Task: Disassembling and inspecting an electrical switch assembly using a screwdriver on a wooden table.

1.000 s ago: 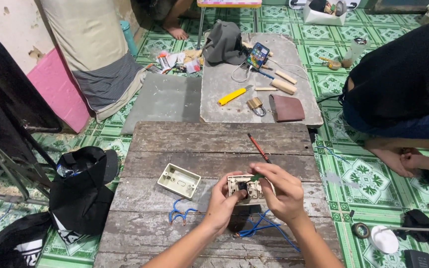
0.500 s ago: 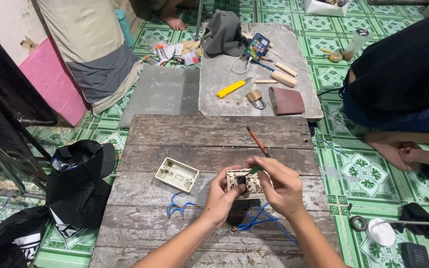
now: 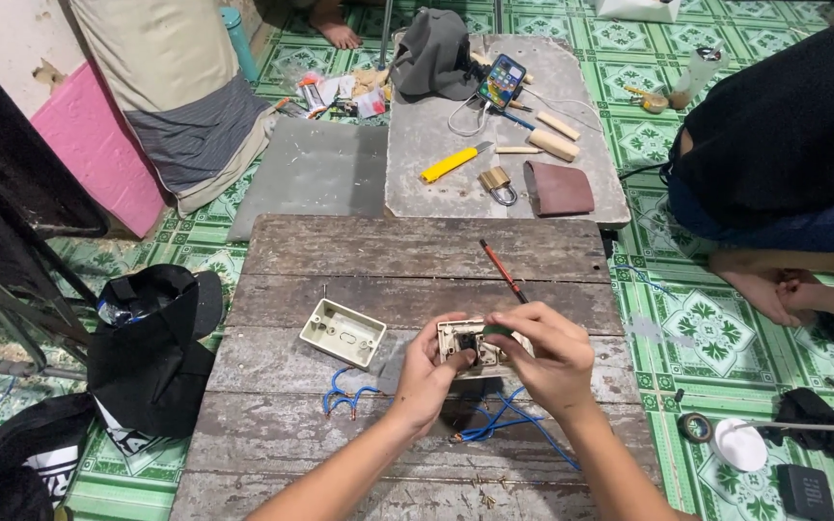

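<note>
My left hand (image 3: pixel 427 371) and my right hand (image 3: pixel 547 352) together hold a small cream switch unit (image 3: pixel 463 343) above a weathered wooden board (image 3: pixel 378 260). The left hand grips its left side; the right hand's fingertips pinch its top right. Blue wires (image 3: pixel 504 425) trail from under the hands onto the board. A second short blue wire piece (image 3: pixel 345 397) lies to the left. A cream switch back box (image 3: pixel 343 333) rests on the board just left of my left hand. A red-handled screwdriver (image 3: pixel 502 270) lies beyond my right hand.
A grey slab (image 3: pixel 436 183) behind the board carries a yellow utility knife (image 3: pixel 451 162), padlock (image 3: pixel 498 183), brown wallet (image 3: pixel 558 187), phone (image 3: pixel 502 79) and grey cap (image 3: pixel 433 53). A seated person in black (image 3: pixel 784 145) is at right. A black bag (image 3: pixel 152 338) lies left.
The view has shifted slightly. My hands stay on the switch unit, with the right fingers working at its top.
</note>
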